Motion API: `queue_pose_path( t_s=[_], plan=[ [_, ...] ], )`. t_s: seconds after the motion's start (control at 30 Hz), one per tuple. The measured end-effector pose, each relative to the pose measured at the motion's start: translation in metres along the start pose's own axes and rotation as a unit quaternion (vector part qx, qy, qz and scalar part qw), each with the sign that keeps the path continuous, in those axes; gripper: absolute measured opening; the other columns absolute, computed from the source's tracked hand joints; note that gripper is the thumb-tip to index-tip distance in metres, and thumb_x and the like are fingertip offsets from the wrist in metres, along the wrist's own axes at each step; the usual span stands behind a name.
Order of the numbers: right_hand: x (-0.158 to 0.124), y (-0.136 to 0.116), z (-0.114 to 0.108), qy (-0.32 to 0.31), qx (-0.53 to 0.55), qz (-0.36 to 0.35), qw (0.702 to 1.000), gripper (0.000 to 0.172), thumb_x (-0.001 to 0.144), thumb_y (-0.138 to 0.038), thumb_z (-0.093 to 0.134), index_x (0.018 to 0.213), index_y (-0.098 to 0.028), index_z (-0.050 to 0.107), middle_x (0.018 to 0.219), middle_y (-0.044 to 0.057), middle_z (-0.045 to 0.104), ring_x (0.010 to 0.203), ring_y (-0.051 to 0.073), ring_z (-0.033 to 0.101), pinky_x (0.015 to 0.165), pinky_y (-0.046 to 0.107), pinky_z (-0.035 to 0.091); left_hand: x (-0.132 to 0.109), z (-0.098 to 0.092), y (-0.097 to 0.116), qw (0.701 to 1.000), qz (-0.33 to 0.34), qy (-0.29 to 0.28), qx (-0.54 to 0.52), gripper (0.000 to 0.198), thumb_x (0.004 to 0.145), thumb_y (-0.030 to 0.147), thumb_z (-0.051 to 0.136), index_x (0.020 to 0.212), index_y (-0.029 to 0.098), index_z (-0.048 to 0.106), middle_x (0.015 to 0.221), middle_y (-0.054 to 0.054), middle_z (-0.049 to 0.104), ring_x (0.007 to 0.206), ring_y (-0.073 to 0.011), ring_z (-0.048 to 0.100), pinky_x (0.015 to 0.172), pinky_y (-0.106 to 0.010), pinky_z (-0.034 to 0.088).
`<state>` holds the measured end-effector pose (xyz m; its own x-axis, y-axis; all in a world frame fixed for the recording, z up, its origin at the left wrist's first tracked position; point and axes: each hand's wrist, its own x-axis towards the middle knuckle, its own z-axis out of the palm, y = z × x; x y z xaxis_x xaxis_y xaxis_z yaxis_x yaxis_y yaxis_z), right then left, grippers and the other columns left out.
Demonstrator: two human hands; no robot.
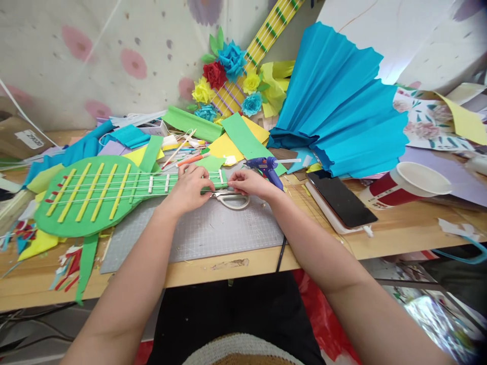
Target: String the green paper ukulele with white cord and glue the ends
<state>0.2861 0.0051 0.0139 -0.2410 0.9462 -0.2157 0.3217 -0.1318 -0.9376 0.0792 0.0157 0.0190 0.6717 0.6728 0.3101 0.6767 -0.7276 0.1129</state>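
A green paper guitar (pixel 87 195) with yellow strips and white strings lies flat on the table, its neck pointing right. My left hand (pixel 189 188) presses down on the neck with curled fingers. My right hand (pixel 249 182) pinches the end of the neck, fingers together. White-handled scissors (pixel 233 199) lie just below both hands on a grey cutting mat (pixel 205 230). A blue glue gun (pixel 268 167) rests right behind my right hand.
A large blue pleated paper fan (pixel 335 101) stands at the back right. A second paper guitar with paper flowers (pixel 232 76) leans on the wall. A black phone (pixel 340 200) and a red cup (pixel 403 185) lie to the right. Paper scraps cover the left side.
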Motion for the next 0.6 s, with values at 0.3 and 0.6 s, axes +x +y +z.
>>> queue_pose_path(
  t_s=[0.3, 0.6],
  plan=[
    [-0.001, 0.001, -0.001, -0.006, 0.001, -0.007, 1.0, 0.017, 0.081, -0.019, 0.059, 0.067, -0.017, 0.05, 0.048, -0.006, 0.051, 0.038, 0.005, 0.042, 0.04, 0.018, 0.03, 0.002, 0.006, 0.005, 0.996, -0.017, 0.035, 0.074, 0.008, 0.071, 0.014, 0.063, 0.073, 0.022, 0.065, 0.09, -0.005, 0.058, 0.099, -0.0256, 0.05, 0.097, -0.049, 0.03],
    [0.004, 0.01, -0.001, 0.008, -0.019, -0.04, 0.999, 0.016, 0.077, -0.027, 0.061, 0.067, -0.018, 0.051, 0.05, -0.005, 0.051, 0.042, 0.006, 0.041, 0.044, 0.02, 0.03, 0.007, 0.01, 0.014, 0.994, -0.036, 0.075, 0.076, 0.009, 0.076, 0.013, 0.056, 0.072, 0.019, 0.062, 0.08, -0.005, 0.062, 0.085, -0.0231, 0.056, 0.086, -0.042, 0.04]
  ],
)
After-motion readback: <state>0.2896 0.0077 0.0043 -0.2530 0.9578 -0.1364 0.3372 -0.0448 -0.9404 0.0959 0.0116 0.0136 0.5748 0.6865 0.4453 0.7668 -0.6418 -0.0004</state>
